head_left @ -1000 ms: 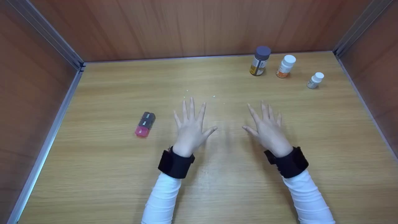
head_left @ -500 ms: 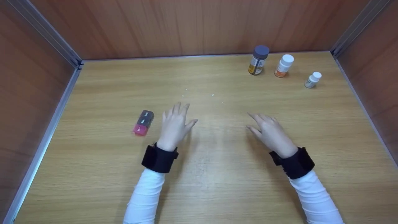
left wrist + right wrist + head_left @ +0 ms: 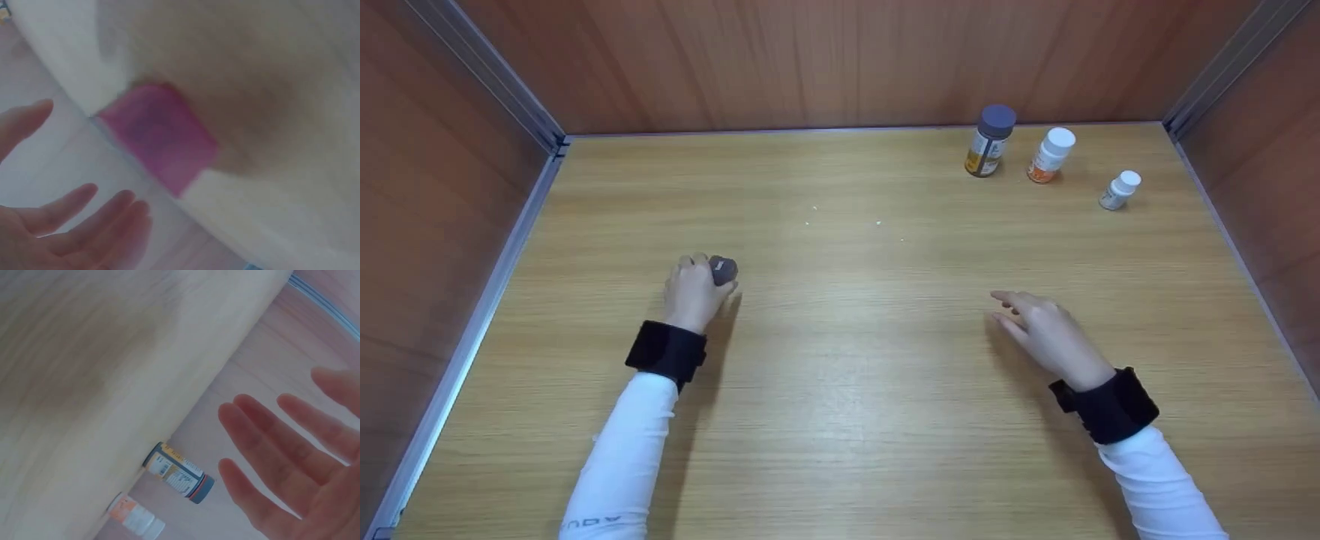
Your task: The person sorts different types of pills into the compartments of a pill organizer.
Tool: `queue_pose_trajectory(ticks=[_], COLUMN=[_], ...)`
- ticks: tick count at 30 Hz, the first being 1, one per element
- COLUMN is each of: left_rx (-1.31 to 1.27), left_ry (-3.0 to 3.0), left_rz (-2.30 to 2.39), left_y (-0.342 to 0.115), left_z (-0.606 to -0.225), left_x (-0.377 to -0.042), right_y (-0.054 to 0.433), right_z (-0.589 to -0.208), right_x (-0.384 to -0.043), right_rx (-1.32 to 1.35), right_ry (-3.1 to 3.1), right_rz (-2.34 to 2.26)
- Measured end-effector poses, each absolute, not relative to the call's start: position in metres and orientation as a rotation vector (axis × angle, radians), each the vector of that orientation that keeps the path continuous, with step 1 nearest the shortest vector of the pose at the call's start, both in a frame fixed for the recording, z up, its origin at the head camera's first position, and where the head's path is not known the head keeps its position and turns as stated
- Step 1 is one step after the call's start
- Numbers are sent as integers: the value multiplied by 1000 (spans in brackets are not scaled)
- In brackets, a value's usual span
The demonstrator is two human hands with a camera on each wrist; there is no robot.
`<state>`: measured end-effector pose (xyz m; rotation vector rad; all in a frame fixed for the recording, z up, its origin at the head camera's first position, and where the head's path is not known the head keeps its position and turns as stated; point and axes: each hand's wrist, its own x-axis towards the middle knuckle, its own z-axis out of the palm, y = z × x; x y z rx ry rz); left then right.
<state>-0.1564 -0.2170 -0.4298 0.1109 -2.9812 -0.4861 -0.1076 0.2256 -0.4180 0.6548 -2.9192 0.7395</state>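
Observation:
A small pill organizer [image 3: 723, 270] lies on the left part of the table. In the head view only its grey far end shows, as my left hand [image 3: 694, 291] covers the rest. The left wrist view shows its pink end [image 3: 160, 138] on the table, apart from my bent, spread fingers [image 3: 73, 214] and thumb. Over the right half of the table, my right hand [image 3: 1050, 334] holds nothing, its fingers loosely bent. Several tiny white bits [image 3: 878, 223] lie on the table between the hands, farther back.
At the back right stand a dark-capped bottle [image 3: 990, 141], a white bottle with an orange label [image 3: 1051, 155] and a smaller white bottle [image 3: 1120, 190]. Wood panels [image 3: 825, 64] enclose the table [image 3: 840, 390] at the back and both sides.
My left hand has moved left from the middle of the table to over the pill organizer. My right hand has drawn slightly back and right, its fingers less spread.

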Motion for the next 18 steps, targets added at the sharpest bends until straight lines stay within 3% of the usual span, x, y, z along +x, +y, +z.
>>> queue_pose_trajectory(ticks=[11,18], left_rx=[237,63], left_ry=[-3069,-3030], left_rz=[-661,-719], left_y=[-222,-193], left_z=[-434,-419], left_x=[-165,-173], right_y=[236,237], right_z=[-425,-424], right_x=[-104,-104], right_rx=[637,657], right_ry=[-2903,-2888], right_rz=[686,659])
